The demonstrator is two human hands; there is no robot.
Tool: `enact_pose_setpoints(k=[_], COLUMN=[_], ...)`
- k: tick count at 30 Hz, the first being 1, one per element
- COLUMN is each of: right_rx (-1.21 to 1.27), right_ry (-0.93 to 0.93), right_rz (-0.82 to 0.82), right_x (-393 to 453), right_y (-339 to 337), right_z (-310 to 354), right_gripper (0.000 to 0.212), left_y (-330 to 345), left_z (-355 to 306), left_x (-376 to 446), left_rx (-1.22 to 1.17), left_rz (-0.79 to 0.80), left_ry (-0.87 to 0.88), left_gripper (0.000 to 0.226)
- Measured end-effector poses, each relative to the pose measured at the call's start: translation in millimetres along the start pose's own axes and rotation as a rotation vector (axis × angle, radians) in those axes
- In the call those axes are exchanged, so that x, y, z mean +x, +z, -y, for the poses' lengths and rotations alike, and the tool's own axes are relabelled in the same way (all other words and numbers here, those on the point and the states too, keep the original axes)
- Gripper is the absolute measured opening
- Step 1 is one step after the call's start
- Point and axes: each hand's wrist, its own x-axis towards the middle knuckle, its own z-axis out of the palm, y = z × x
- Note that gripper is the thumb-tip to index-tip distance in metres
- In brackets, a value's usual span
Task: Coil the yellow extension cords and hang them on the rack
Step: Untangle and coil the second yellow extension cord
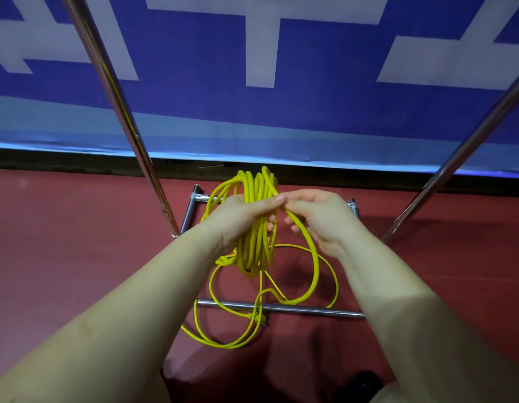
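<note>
Two hands mid-coil, hanging not yet begun.

Left hand [241, 219] wrapped around the yellow extension cord coil [257, 228] at centre, fingers curled tight; right hand [316, 219] at 3 o'clock pinching the free strand [306, 242]. Slack loops [223, 330] at 6 o'clock across the chrome rack base bar [310, 309], likely next to gather. Red floor [49, 228]; blue-and-white banner [252, 112] at 12 o'clock.
</note>
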Motion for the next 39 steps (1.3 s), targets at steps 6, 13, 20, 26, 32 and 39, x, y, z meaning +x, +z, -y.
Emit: enact_pose_setpoints(k=[6, 13, 20, 26, 32, 39], right_rx=[-0.134, -0.272, -0.558, -0.737, -1.109, -0.681], right_ry=[-0.131, -0.048, 0.077, 0.106, 0.151, 0.243], right_rz=[0.042, 0.129, 0.447, 0.603, 0.629, 0.314], right_x=[-4, -12, -8, -3, 5, 10], right_y=[8, 11, -1, -5, -17, -48], right_z=[0, -8, -27, -42, -41, -15], right_gripper=[0.030, 0.022, 0.020, 0.021, 0.021, 0.015], left_y=[0, -7, -23, -29, -29, -34], left_z=[0, -11, -11, -19, -20, -20], left_x=[3, 5, 10, 8, 3, -1], left_rx=[-0.069, -0.206, -0.192, -0.576, -0.565, -0.272], left_rz=[-0.081, -0.265, -0.356, -0.266, -0.224, -0.227], left_ry=[0.020, 0.049, 0.050, -0.017, 0.030, 0.164], left_gripper=[0.020, 0.026, 0.026, 0.015, 0.025, 0.009])
